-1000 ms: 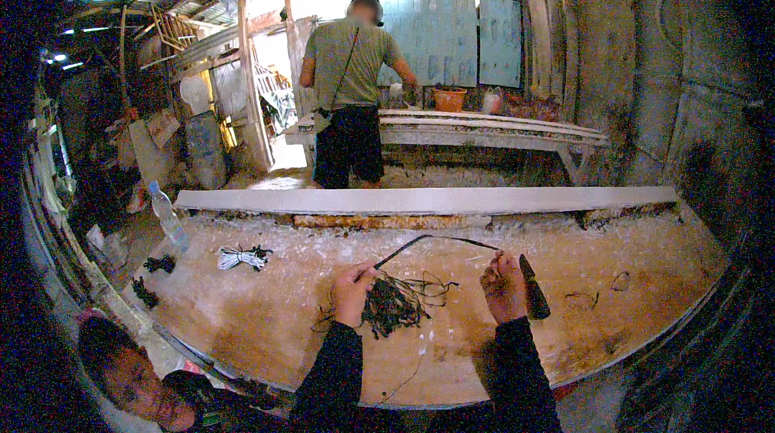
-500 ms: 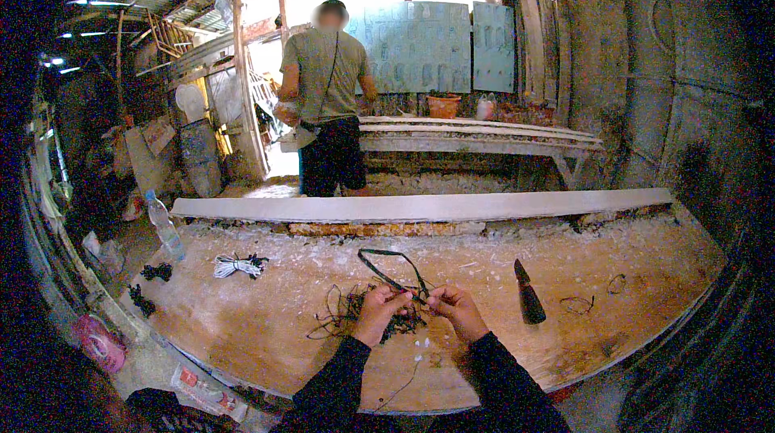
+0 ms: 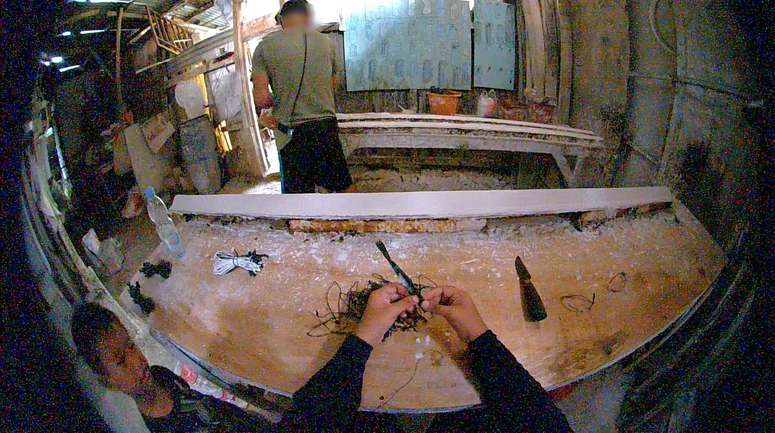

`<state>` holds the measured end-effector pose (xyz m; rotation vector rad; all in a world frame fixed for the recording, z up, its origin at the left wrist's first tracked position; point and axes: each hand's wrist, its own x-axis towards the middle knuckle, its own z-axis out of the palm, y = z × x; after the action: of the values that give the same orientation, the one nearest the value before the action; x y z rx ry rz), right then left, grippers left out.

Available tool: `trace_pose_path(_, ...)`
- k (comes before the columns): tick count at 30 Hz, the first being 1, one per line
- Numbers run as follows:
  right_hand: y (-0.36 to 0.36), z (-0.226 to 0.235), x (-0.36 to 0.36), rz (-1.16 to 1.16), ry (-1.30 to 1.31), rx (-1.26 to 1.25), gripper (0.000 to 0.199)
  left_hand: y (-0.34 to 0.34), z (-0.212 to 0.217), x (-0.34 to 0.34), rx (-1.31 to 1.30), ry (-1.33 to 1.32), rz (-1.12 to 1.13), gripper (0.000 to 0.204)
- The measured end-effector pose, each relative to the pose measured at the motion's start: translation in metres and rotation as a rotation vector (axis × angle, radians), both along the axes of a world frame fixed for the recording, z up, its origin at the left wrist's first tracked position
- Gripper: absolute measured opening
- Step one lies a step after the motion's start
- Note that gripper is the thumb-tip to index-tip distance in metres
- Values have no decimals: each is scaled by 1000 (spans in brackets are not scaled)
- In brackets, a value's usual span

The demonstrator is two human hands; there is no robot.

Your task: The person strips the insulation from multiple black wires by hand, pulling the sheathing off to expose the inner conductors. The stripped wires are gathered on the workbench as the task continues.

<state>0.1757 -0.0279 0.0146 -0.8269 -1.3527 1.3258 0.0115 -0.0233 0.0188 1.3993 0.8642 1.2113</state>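
Observation:
My left hand [image 3: 383, 312] and my right hand [image 3: 456, 312] meet over the wooden table, fingertips pinched on a thin dark cord. A narrow doubled length of the cord [image 3: 392, 262] sticks up and away from my fingers. Beneath and beside my left hand lies a tangled heap of black cords [image 3: 343, 309]. To the right of my hands rests a dark pointed tool [image 3: 530, 297], knife-like in shape. Past it are thin loops of cord [image 3: 577, 303]. Tied white cord [image 3: 236, 263] and small black bundles [image 3: 156, 270] lie to the left.
A long white plank [image 3: 420, 205] runs along the table's far edge. At the left edge stands a clear plastic bottle [image 3: 165, 227]. One person [image 3: 299, 78] stands by the far bench [image 3: 476, 142]; another person [image 3: 113, 352] is close at the lower left.
The open loop of cord above my hands has narrowed to a doubled strip. The far person has shifted left. Another person has come into view at the lower left.

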Motion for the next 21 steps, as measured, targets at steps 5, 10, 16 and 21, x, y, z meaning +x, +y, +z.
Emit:
trace_pose_path(5,-2,4,2,-24,-92,-8,12,-3,4,1,12,70,7,14)
trace_pose_path(10,-1,3,3,7,-83,0,12,-5,8,1,3,182,-3,17)
trace_pose_path(16,0,1,4,21,-88,-27,10,-6,7,1,79,168,-14,18)
trace_pose_path(21,-2,2,1,29,-44,-64,8,-2,4,1,147,236,-7,20)
